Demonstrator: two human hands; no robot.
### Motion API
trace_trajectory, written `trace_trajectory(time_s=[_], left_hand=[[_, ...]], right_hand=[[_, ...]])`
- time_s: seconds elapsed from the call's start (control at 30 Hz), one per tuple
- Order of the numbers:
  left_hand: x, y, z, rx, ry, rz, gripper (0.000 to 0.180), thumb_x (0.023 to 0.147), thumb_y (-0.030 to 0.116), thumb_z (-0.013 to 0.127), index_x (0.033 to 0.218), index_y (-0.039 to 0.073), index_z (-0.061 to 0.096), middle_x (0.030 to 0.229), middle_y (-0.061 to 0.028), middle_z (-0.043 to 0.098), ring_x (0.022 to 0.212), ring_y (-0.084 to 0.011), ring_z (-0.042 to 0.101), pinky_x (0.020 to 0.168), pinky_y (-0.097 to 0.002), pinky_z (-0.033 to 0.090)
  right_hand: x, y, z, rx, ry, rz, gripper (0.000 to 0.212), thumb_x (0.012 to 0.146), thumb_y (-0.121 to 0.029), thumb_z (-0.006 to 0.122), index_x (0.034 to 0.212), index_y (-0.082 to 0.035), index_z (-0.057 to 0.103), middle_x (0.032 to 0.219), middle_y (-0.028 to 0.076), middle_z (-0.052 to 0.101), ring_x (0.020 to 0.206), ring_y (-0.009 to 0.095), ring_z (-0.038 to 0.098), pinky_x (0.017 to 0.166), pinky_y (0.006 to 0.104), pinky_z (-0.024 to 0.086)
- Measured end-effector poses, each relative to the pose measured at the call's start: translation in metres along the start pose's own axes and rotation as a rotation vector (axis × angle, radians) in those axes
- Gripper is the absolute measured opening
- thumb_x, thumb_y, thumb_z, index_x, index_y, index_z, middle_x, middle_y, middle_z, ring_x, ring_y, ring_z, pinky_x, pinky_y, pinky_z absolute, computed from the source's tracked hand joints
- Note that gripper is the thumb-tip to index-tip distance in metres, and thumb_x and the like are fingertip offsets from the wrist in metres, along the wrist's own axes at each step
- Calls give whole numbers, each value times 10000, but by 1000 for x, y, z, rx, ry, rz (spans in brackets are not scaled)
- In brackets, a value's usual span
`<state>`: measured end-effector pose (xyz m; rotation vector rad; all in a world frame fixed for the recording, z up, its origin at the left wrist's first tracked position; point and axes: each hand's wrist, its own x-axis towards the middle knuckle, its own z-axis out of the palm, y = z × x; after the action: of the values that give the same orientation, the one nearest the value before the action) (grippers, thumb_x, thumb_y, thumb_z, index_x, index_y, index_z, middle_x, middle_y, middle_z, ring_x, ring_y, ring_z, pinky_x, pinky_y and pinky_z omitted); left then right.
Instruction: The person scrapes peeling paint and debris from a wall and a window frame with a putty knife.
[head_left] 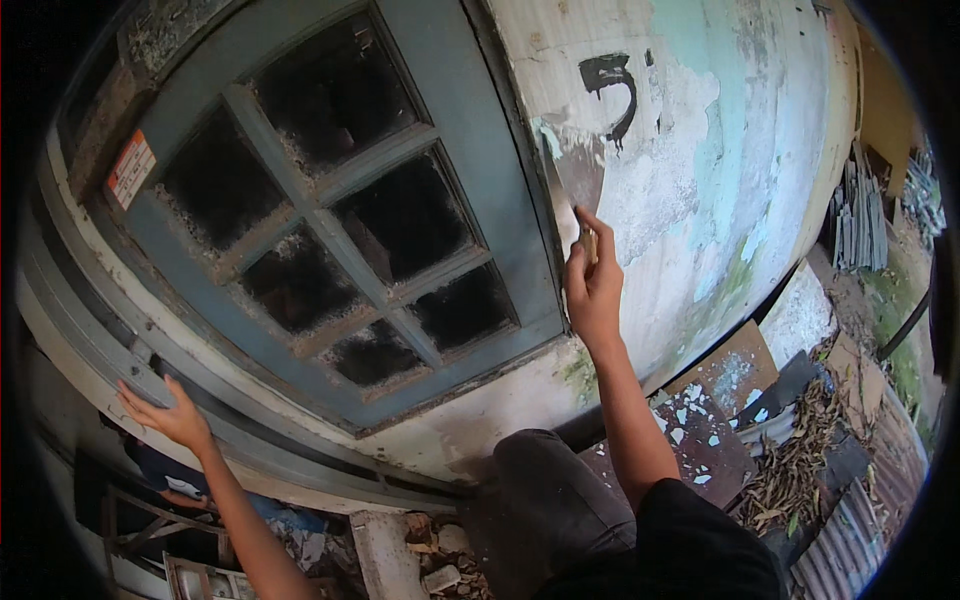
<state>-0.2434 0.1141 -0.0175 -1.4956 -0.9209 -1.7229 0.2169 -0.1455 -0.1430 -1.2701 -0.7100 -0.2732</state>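
Scraper (572, 172) is the thing in hand: flat metal blade w/ a pale wooden handle, laid blade-up against the peeling wall (700, 150), just right of the door frame. Going L to R:

My left hand (168, 412) sits far left & low, fingers spread flat, palm pressed on the grey frame moulding (150, 350) – gripping nothing. I read that as a brace, steadying me while the other arm reaches up.

Next, the grey-blue door (330, 200) w/ its dark glass panes; I count 6 panes, all grimy at the edges. One small red & white sticker (131, 168) on the frame, upper left.

Right hand (594, 290) is closed round the scraper handle, thumb up along it, blade flat on the plaster. Held that shallow so the edge gets under loose paint rather than digging in, I'd judge. Around the blade the wall shows bare grey-brown; further right, patches of white & pale green paint remain. One black painted mark (615, 85) above the blade.

Lower right: rusty metal sheet (715, 440) on the ground w/ pale paint flakes (690, 410) lying on it – too many & too small to count. Beyond that dry leaves, corrugated sheeting (860, 540), a stack of grey slats (860, 225) by the wall. My knee in dark trousers (540, 490) sits bottom centre, so I'm crouched close to the wall
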Motion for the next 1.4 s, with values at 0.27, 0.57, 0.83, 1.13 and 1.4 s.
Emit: trace_trajectory(time_s=[0.27,0.57,0.83,1.13,1.4], left_hand=[[1,2,-2,6,10,6,734,877,198,677,1509,145,308,1533,-190,242,1424,-372,241,1140,-486,265],[0,0,-2,-10,4,-55,731,878,183,682,1508,165,312,1533,-191,235,1426,-377,236,1128,-485,282],[0,-2,-1,19,14,-5,732,874,176,682,1508,158,318,1524,-205,249,1414,-393,263,1116,-492,297],[1,1,-3,25,1,-20,732,885,176,658,1517,174,289,1531,-203,235,1422,-391,244,1137,-492,266],[1,-1,-2,25,14,-32,726,879,179,655,1513,154,303,1531,-190,236,1410,-386,278,1111,-486,316]], right_hand=[[74,-36,-16,314,80,-2,319,978,-108,460,1290,-55,501,740,33,507,539,86,501,485,243,403],[18,67,-125,1119,617,246,268,987,-251,519,1169,-63,467,897,40,468,553,89,372,400,196,291],[-86,54,-91,407,180,515,407,1009,-281,461,1392,-158,398,794,-13,453,491,48,376,398,187,257],[17,-2,-24,153,-121,14,385,984,-90,442,1368,-70,431,682,28,466,574,96,431,540,274,371],[77,-48,0,-50,-28,-234,341,974,-76,441,1314,-62,463,634,98,484,571,169,472,571,316,403]])
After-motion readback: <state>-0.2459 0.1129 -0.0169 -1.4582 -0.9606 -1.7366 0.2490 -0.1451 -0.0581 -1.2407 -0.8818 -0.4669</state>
